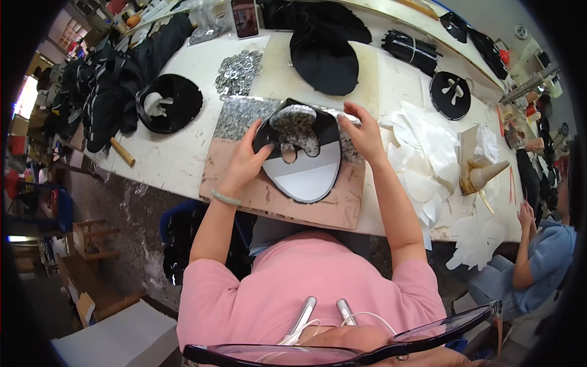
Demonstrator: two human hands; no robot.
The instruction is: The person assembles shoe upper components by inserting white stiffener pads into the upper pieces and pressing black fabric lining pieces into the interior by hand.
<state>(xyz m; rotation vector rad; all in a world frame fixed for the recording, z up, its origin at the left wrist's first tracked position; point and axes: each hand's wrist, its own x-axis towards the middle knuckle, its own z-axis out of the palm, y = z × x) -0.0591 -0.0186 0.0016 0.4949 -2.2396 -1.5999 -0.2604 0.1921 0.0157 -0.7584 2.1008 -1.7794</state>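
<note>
In front of me lies a rounded black-and-white piece [304,174], black at its far end and white toward me. Speckled grey shows through a curved opening in it. My left hand [246,160] grips its left edge, the thumb on top and the fingers along the side. At the far right edge is my right hand [365,133], thumb and forefinger apart; whether it touches the piece I cannot tell. Beneath the piece are a speckled stone slab [235,119] and a pinkish board [232,177].
Black round pieces with white inserts lie left [186,101] and right [441,104]. A black oval panel [324,64], metal rings [238,72], a wooden stick [123,153], white sheets [422,153] and a cone-shaped thing [486,176] share the table. Another person [538,263] sits at right.
</note>
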